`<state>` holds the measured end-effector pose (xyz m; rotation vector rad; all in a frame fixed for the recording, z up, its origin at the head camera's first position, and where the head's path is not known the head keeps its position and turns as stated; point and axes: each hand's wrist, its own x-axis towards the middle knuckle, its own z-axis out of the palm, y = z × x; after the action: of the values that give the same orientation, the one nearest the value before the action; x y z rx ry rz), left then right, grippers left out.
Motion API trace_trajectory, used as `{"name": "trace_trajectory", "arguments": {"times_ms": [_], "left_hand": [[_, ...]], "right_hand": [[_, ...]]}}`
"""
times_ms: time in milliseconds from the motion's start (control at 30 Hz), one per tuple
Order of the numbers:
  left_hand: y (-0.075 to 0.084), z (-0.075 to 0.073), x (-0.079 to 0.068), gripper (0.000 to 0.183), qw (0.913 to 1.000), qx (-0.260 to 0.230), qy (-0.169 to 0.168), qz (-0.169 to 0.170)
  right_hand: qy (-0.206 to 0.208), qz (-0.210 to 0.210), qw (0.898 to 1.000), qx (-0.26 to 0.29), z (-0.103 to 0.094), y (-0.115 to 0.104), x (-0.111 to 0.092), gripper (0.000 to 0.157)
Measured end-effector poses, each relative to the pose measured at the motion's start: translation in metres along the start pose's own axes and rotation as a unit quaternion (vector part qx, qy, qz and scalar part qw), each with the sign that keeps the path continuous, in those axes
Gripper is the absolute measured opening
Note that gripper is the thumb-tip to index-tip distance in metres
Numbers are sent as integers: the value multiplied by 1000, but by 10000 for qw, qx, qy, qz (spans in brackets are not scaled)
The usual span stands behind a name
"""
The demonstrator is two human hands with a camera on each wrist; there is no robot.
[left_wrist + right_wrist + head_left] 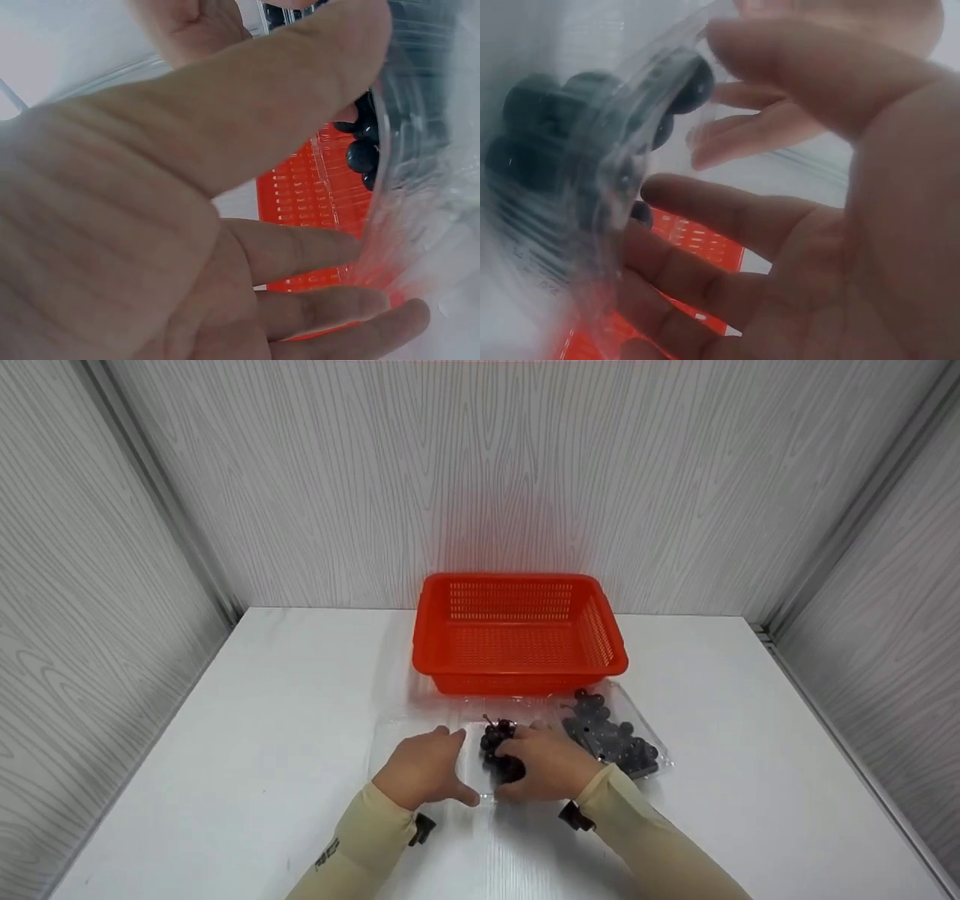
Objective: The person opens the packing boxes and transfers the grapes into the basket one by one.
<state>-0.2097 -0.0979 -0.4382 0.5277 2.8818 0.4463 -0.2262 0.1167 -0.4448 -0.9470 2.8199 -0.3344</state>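
Two bare hands work at a clear plastic container (471, 750) on a white tabletop (225, 780), in front of a red slotted plastic basket (520, 670). A bunch of dark grapes (491, 742), its thin stem pointing up and away from the person, lies at the container, between the two hands and partly covered by the right.

Left hand (421, 767): released, holding nothing. Thumb and fingers are extended and spread apart, with the hand at the left side of the container. The left wrist view shows the transparent wall close to the fingertips, with dark round grapes farther up along it.

Right hand (551, 765): arched over the right side of the bunch, thumb on the near side, fingers on the far side. In the right wrist view the fingers reach to the clear plastic and the grapes; reflections and blur there are heavy, so I cannot tell whether the hand grasps the fruit or merely rests against it.

Just right of the right hand, a second bunch of dark grapes (611, 739) lies within the outline of another clear plastic piece (630, 707), partly seen through it. That piece sits near the basket's front right corner.

Cream sleeves (367, 832) cover both forearms. Pale wood-grain panels (510, 457) stand at the back and both sides.
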Motion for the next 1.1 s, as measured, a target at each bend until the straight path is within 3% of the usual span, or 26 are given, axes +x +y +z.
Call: {"name": "trace_trajectory", "arguments": {"times_ms": [233, 333, 633, 867, 1100], "left_hand": [[2, -1, 0, 89, 9999, -66, 38, 65], [2, 0, -1, 90, 9999, -133, -17, 62], [0, 4, 1, 85, 9995, -211, 84, 230], [0, 4, 1, 79, 9993, -196, 170, 281], [-1, 3, 1, 78, 9993, -233, 152, 262]], "right_hand": [[-297, -510, 9973, 434, -2, 4, 0, 15], [-479, -592, 9960, 469, -1, 6, -1, 16], [-421, -1059, 9935, 50, 4, 10, 1, 24], [237, -207, 9995, -45, 10, 12, 5, 29], [502, 315, 9978, -287, 14, 13, 9, 38]]}}
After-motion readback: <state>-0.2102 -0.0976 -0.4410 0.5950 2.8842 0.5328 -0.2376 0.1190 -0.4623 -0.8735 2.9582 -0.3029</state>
